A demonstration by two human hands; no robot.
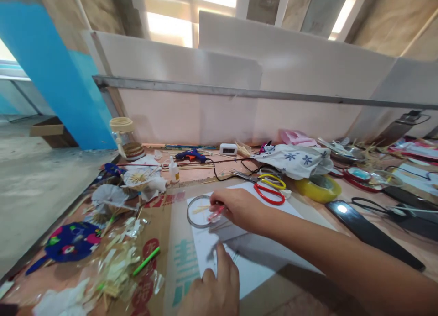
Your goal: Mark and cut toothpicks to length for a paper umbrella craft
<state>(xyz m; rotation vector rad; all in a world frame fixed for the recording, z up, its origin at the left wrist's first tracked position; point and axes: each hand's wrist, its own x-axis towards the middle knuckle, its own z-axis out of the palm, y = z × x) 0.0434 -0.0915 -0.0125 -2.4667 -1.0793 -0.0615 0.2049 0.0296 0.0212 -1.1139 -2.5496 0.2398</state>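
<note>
My right hand (237,209) is closed around a small pink-red, partly see-through object (216,213) over a white sheet of paper (255,270); its exact kind is unclear. Under its tip lies a thin grey ring (188,214), with short pale bamboo strips (201,209) inside. My left hand (217,286) is nearer to me at the lower edge of the paper. Its index finger stretches forward and the others are bent; nothing held shows in it. Beyond my right hand are red-handled scissors (270,198) and yellow-handled scissors (278,181).
Cardboard (178,243) lies beneath the paper. On the left are a blue patterned fan (73,241), a green pen (146,261) and scraps. Behind stand a glue bottle (174,170), a glue gun (191,155) and a jar (126,140). Yellow tape (318,188) and a black lamp-like bar (374,236) lie right.
</note>
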